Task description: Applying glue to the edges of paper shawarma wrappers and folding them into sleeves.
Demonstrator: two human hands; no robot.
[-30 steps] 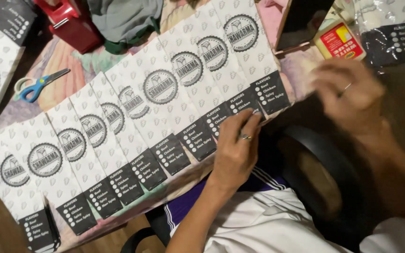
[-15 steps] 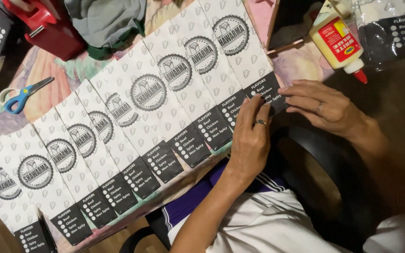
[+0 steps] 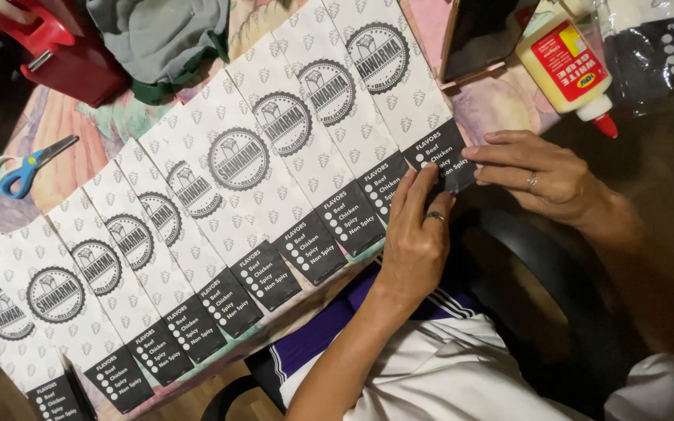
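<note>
A row of white paper bags (image 3: 235,195) with round black emblems and black bottom bands lies overlapped like shingles across the desk (image 3: 64,125), running in a slant from the lower left up to the upper right. The end bag (image 3: 388,70), the last one at the upper right of that row, is the one both hands work on. Its black band (image 3: 440,156) sits at the bag's lower end, right at the desk's near edge.

The left hand (image 3: 415,242) comes up from below the end bag, forearm rising from the person's lap, fingers straight and close together, flat on the black band; a ring shows on 1 finger. The right hand (image 3: 544,175) comes in from the right of the end bag, palm down, its fingertips pinching the band's right edge; it too wears a ring. Neither hand lifts the bag; both press or pinch it against the desk.

Just right of the end bag's upper part a white glue bottle (image 3: 567,66) with a red tip lies tilted. Far to the left of the end bag lie blue-handled scissors (image 3: 25,168), and a grey cloth (image 3: 161,35) rests above the row.
</note>
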